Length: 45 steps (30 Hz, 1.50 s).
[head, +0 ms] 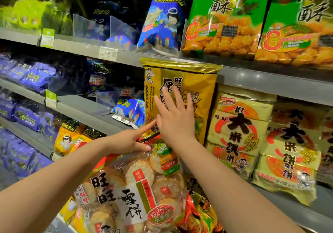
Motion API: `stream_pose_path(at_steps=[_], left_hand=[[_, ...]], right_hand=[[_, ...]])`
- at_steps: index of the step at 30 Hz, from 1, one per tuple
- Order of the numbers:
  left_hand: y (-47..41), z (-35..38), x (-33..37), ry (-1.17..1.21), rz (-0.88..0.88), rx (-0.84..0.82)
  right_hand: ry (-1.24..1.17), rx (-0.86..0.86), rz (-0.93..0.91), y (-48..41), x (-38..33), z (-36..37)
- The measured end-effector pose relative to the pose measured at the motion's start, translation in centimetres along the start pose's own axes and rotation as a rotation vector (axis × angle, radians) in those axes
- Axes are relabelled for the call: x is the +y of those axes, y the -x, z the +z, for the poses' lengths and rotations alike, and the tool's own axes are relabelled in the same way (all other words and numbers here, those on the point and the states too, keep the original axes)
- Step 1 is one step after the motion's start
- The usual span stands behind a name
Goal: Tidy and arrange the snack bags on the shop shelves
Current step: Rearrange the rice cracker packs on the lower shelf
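Gold bag (182, 81) w/ black script; blue bag (162, 25); green-orange bags (227, 16); grey shelves (261, 81).

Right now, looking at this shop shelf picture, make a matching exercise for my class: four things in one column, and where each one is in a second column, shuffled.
Column 1
1. gold bag
2. green bags
3. purple bags
4. clear rice cracker bag

Column 2
A. far left, lower shelves
B. top shelf, right side
C. nearest the camera, under the left hand
D. standing upright, right hand flat against its front

Pairs: 1-D, 2-B, 3-A, 4-C
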<state>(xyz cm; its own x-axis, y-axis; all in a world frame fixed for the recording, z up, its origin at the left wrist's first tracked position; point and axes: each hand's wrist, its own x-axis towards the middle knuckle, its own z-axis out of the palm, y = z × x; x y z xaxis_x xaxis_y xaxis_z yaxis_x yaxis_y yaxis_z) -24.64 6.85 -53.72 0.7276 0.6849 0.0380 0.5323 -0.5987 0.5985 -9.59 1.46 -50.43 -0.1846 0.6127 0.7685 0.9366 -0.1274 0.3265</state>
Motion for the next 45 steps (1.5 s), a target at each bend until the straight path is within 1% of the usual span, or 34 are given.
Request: stream_pose_path(at_steps=[2, 4, 8, 10, 12, 13, 14, 17, 19, 25, 31, 37, 41, 45], left_hand=[[0.0, 0.1, -0.1, 0.003, 0.001, 0.0], [-0.1, 0.3, -0.3, -0.003, 0.003, -0.001], [0.2, 0.6, -0.7, 0.035, -0.013, 0.005], [0.4, 0.7, -1.0, 0.0, -0.026, 0.016], [0.4, 0.7, -1.2, -0.027, -0.031, 0.015], [0.4, 0.8, -1.3, -0.024, -0.031, 0.015], [0.4, 0.8, -1.4, -0.018, -0.027, 0.016], [0.4, 0.9, -1.4, -0.011, -0.024, 0.018], [0.3, 1.0, -1.4, -0.013, -0.031, 0.018], [0.6, 1.5, -0.9, -0.009, -0.026, 0.01], [0.3, 1.6, -0.6, 0.005, -0.045, -0.002], [-0.1, 2.3, -1.0, 0.015, -0.052, -0.016], [-0.2, 2.3, -1.8, -0.006, -0.081, -0.018], [-0.5, 2.3, -2.1, 0.011, -0.062, -0.024]], right_hand=[[0.046, -0.074, 0.029, 0.1, 0.1, 0.7], [0.088, -0.067, 0.061, 0.4, 0.0, 1.2], [0.056, -0.039, 0.074, 0.7, -0.3, 1.2], [0.002, 0.044, 0.083, 0.4, -0.4, 0.0], [-0.038, 0.217, 0.107, -0.9, 0.2, -2.0], [-0.044, 0.275, 0.129, -1.8, 0.8, -3.2], [-0.05, 0.27, 0.154, -2.7, 1.6, -4.3], [-0.004, 0.056, 0.192, -4.6, 3.6, -5.9], [0.019, -0.017, 0.188, -4.8, 4.1, -5.7], [-0.021, 0.011, 0.189, -4.7, 4.0, -6.4], [0.038, 0.041, 0.148, -5.3, 3.7, -7.9], [0.019, -0.065, 0.112, -5.6, 2.5, -7.7], [0.08, -0.11, 0.075, -5.7, 1.9, -7.3], [0.114, -0.141, 0.082, -5.6, 2.5, -6.2]])
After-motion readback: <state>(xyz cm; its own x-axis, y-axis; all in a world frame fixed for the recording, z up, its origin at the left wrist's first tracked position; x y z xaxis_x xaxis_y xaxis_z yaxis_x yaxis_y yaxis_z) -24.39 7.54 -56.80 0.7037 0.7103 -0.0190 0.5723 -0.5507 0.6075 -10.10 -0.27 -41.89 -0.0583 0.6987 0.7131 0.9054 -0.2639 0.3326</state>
